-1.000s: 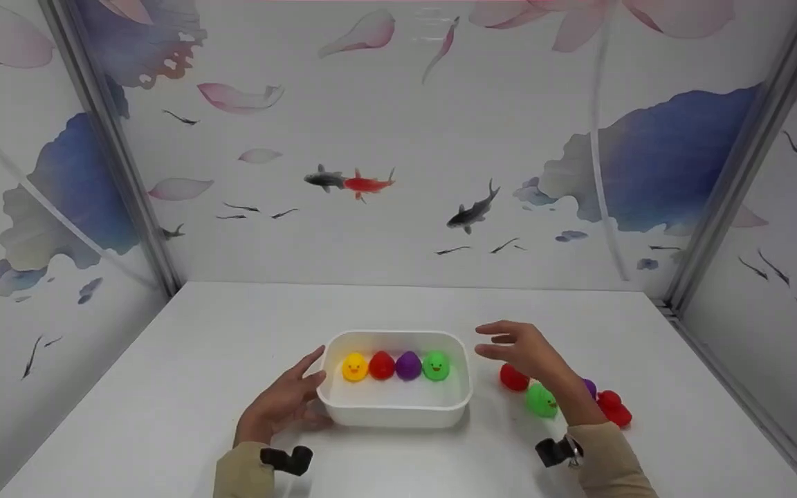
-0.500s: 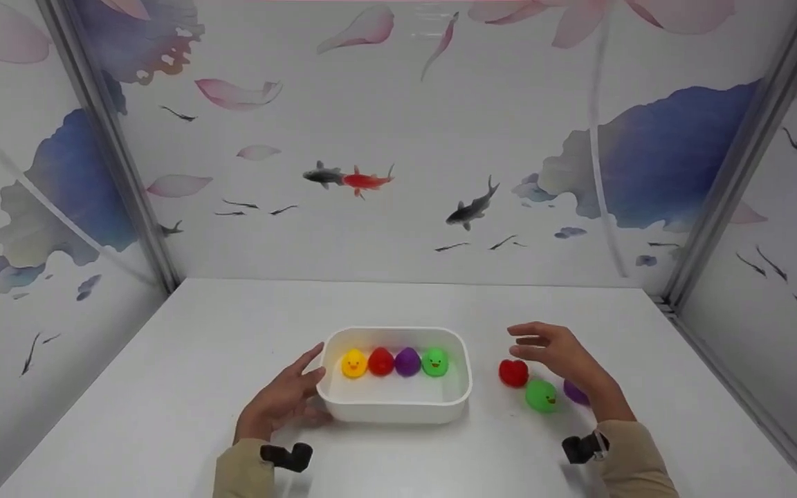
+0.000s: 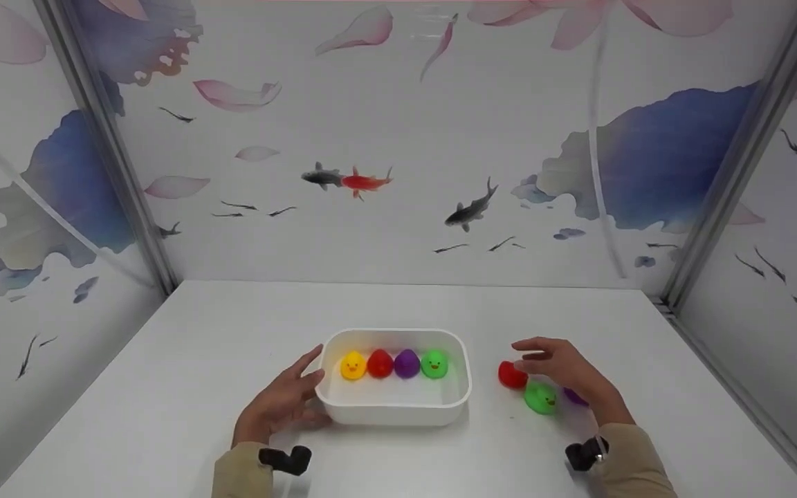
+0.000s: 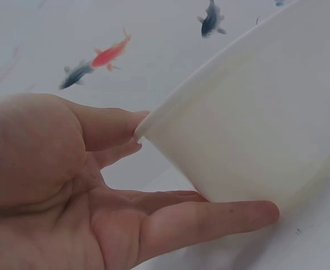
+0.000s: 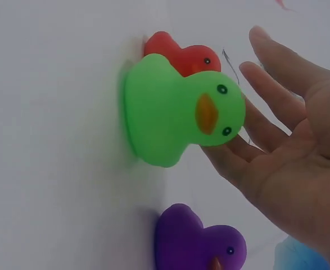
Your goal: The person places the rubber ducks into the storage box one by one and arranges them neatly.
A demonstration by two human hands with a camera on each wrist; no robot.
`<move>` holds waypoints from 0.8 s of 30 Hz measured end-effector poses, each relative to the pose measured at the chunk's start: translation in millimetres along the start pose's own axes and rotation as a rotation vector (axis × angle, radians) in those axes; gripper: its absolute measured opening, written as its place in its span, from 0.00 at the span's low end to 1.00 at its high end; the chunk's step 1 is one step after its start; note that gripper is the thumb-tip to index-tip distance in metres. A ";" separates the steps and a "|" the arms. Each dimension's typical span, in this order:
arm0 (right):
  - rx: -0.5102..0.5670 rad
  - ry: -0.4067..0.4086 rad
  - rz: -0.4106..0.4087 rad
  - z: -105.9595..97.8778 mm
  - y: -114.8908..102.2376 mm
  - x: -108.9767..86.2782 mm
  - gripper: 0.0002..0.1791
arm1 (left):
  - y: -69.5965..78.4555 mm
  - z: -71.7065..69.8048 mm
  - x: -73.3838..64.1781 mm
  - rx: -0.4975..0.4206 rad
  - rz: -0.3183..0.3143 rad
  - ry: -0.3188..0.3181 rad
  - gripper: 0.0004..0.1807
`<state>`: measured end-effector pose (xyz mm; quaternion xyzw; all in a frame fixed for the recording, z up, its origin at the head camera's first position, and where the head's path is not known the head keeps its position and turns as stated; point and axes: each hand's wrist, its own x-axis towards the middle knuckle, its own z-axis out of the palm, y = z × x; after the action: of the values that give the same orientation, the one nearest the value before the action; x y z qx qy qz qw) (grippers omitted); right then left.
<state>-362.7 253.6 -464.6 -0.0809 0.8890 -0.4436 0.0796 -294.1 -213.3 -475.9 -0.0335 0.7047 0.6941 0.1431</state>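
A white plastic tub [image 3: 398,413] stands on the table with rubber ducks lined up inside: yellow [image 3: 353,366], red, purple and green [image 3: 434,364]. My left hand [image 3: 282,400] holds its left end, thumb at the rim and other fingers low along the wall, as the left wrist view shows. My right hand [image 3: 561,363] hovers over more ducks to the right, fingers spread and holding nothing. Its fingertips are right by a red duck [image 3: 511,375]. A green duck [image 5: 159,109] sits nearer, and a purple duck [image 5: 179,239] lies partly hidden under the forearm.
The white table [image 3: 246,325] is walled in by printed panels with fish and petals, joined by metal posts [image 3: 111,159] at the corners. Black wrist cameras [image 3: 286,459] are strapped over the tan sleeves.
My right hand has shifted right, away from the tub, then lowered toward the red duck. The forearm now covers a red duck seen earlier at far right. My left hand stays at the tub.
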 end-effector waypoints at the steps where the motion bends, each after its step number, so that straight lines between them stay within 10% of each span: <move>1: -0.006 -0.008 0.002 0.6 0.7 0.0 0.30 | -0.1 0.2 0.0 0.001 -0.004 0.004 0.50; 24: -0.085 -0.015 0.129 6.1 2.3 2.5 0.27 | -0.5 -1.4 0.2 -0.020 0.020 -0.027 0.37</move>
<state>-364.0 249.7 -470.2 -0.0300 0.9097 -0.3990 0.1112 -294.4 -214.7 -476.4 -0.0183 0.6960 0.7030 0.1454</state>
